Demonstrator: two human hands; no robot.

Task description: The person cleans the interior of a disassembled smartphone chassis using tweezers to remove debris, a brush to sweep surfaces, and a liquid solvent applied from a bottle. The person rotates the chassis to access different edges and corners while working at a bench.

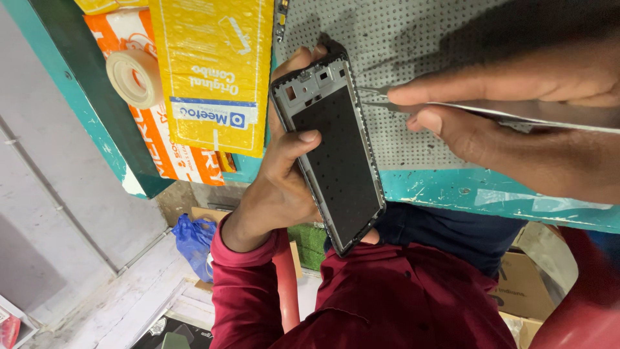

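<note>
Left hand (278,174): your fingers wrap the phone frame (332,145), thumb across its dark panel.
Right hand (516,123): you pinch tweezers (387,103) narrowly, tips just beside the frame's upper edge.
Frame: tilted over the teal table's (491,197) edge.

Two hands are in view — a left hand (278,178) and a right hand (516,123). There is one phone frame (329,142), one pair of tweezers (381,97), and one roll of tape (134,77). Padded envelopes number two — one yellow (213,64), one orange and white (161,139). One blue plastic bag (192,242) lies below, and one perforated mat (400,45) covers the one teal table (478,194).
</note>
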